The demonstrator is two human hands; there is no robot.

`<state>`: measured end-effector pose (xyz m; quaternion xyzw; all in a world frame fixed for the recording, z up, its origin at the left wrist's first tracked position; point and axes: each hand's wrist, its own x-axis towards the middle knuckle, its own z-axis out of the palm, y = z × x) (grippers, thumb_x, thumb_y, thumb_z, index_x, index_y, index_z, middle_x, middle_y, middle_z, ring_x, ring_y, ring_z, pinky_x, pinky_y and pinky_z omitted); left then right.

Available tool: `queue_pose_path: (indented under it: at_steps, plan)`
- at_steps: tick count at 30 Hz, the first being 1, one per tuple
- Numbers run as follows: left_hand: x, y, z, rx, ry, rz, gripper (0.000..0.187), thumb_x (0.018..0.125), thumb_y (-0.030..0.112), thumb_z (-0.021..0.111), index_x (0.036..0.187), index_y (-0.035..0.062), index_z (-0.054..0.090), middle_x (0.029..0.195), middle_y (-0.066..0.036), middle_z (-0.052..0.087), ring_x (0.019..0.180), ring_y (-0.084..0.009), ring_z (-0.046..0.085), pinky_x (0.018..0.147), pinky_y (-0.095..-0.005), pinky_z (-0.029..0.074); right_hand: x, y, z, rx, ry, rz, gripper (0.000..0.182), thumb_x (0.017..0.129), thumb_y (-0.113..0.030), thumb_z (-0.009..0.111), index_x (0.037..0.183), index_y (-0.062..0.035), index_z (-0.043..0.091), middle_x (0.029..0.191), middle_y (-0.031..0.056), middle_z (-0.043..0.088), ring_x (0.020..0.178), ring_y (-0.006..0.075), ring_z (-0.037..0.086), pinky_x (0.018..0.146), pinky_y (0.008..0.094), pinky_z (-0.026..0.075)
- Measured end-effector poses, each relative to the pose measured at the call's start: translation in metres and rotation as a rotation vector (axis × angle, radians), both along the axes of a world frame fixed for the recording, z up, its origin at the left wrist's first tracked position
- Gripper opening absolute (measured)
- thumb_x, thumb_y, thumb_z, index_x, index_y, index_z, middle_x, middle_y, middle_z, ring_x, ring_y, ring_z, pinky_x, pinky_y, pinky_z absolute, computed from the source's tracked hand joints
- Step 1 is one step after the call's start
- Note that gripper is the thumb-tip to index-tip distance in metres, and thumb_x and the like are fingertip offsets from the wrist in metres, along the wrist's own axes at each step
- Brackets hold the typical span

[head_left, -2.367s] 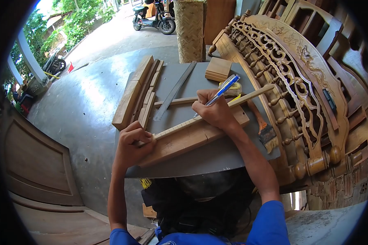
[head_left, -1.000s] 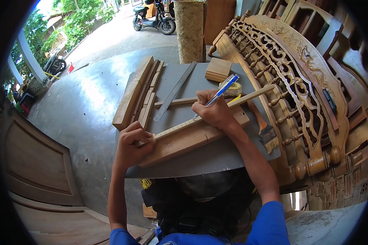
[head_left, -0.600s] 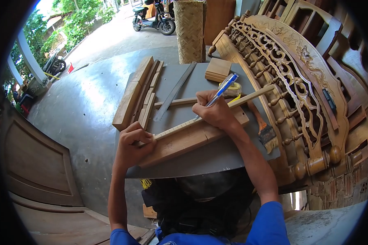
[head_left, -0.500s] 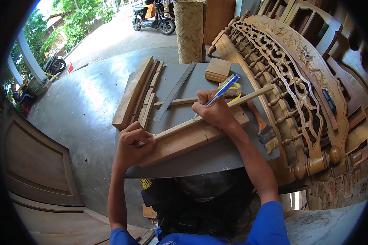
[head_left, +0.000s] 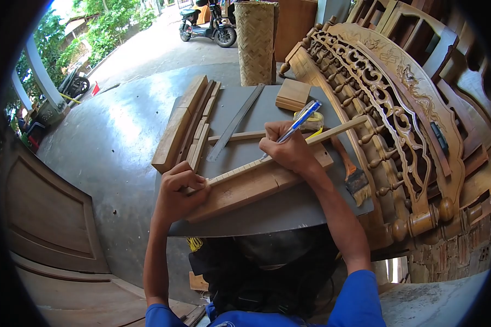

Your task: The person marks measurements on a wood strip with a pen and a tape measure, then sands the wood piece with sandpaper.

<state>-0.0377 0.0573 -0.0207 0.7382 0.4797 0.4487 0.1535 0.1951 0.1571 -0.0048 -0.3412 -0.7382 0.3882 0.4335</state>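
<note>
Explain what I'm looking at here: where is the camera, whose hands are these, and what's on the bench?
The one camera sits on the person's head, looking down at their own bare hands. The right hand holds a blue pen, its tip on a thin wooden strip. The left hand pins that strip on a thicker board. All rest on a grey table. Also there: a metal ruler, stacked wood pieces, a small wood block and a paintbrush. Carved furniture stands right.

Right hand holds pen on strip (left hand steadies it).
</note>
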Motion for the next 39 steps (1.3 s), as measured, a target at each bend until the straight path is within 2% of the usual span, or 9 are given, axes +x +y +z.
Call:
queue_pose_path:
  at_steps: [16,17,20,24,25,29,32,35,39]
  plan:
    - [-0.003,-0.001,-0.001,-0.079,-0.112,0.024,0.011,0.072,0.003,0.069,0.071,-0.0002,0.058,0.073,-0.007,0.062,0.070,-0.0150,0.062,0.064,-0.0261,0.048,-0.002,0.005,-0.008,0.048,0.117,-0.012,0.030,0.083,-0.013,0.058,0.060,-0.0079,0.040,0.051,-0.0035,0.040,0.046,0.0028,0.039,0.042,0.0197,0.030]
    - [-0.004,0.000,-0.001,-0.040,-0.098,0.005,0.009,0.074,0.004,0.068,0.078,-0.0008,0.062,0.075,-0.007,0.062,0.069,-0.0148,0.060,0.063,-0.0264,0.047,-0.004,0.000,-0.002,-0.027,0.140,-0.021,0.032,0.083,-0.015,0.057,0.061,-0.0031,0.037,0.053,-0.0020,0.033,0.054,0.0054,0.030,0.048,0.0253,0.028]
    - [-0.003,-0.001,0.002,-0.027,-0.085,0.000,0.012,0.074,0.005,0.067,0.085,0.0001,0.065,0.076,-0.007,0.062,0.068,-0.0147,0.059,0.062,-0.0262,0.047,-0.007,-0.001,-0.001,-0.067,0.151,-0.053,0.032,0.083,-0.014,0.058,0.060,-0.0028,0.038,0.054,-0.0021,0.035,0.054,0.0054,0.030,0.047,0.0258,0.028]
    - [-0.004,-0.001,0.001,-0.022,-0.061,-0.005,0.012,0.074,0.008,0.069,0.085,0.0028,0.068,0.074,-0.007,0.061,0.068,-0.0149,0.059,0.061,-0.0268,0.047,-0.011,-0.010,0.006,-0.160,0.304,-0.040,0.027,0.086,-0.017,0.057,0.065,-0.0051,0.044,0.053,-0.0021,0.042,0.053,0.0038,0.045,0.048,0.0199,0.036]
    - [-0.005,-0.001,-0.002,-0.056,-0.071,-0.027,0.012,0.074,0.007,0.070,0.086,0.0038,0.068,0.076,-0.005,0.060,0.072,-0.0126,0.059,0.060,-0.0253,0.046,-0.009,-0.014,0.010,-0.164,0.274,-0.049,0.019,0.086,-0.013,0.057,0.073,-0.0047,0.046,0.062,0.0012,0.049,0.062,0.0060,0.054,0.054,0.0180,0.043]
    - [-0.007,0.001,-0.007,-0.049,-0.110,-0.085,0.014,0.071,0.006,0.072,0.084,0.0028,0.068,0.080,-0.006,0.061,0.075,-0.0149,0.060,0.067,-0.0259,0.048,-0.031,-0.024,0.007,0.038,0.342,0.150,0.013,0.081,0.000,0.060,0.083,-0.0017,0.047,0.089,0.0076,0.053,0.071,0.0115,0.057,0.060,0.0208,0.047]
    - [-0.006,0.002,-0.007,-0.010,-0.143,-0.112,0.016,0.069,0.010,0.073,0.083,0.0041,0.069,0.078,-0.005,0.059,0.073,-0.0164,0.061,0.065,-0.0266,0.048,-0.048,-0.040,0.008,-0.047,0.324,0.328,0.014,0.077,0.002,0.062,0.077,-0.0015,0.048,0.082,0.0059,0.053,0.069,0.0106,0.057,0.062,0.0208,0.047]
    - [-0.006,0.001,-0.009,-0.010,-0.130,-0.058,0.016,0.069,0.012,0.074,0.083,0.0040,0.069,0.079,-0.006,0.059,0.072,-0.0165,0.060,0.065,-0.0271,0.048,-0.054,-0.038,0.009,0.223,0.064,0.290,0.020,0.072,0.003,0.062,0.064,-0.0008,0.044,0.067,0.0052,0.049,0.059,0.0083,0.051,0.055,0.0221,0.042]
    - [-0.007,-0.001,-0.003,-0.071,-0.096,-0.042,0.017,0.070,0.013,0.073,0.083,0.0033,0.069,0.078,-0.006,0.058,0.071,-0.0169,0.060,0.065,-0.0273,0.048,-0.058,-0.031,-0.003,0.206,0.036,0.093,0.036,0.073,0.001,0.060,0.053,-0.0030,0.030,0.053,0.0022,0.040,0.049,0.0071,0.034,0.046,0.0249,0.029]
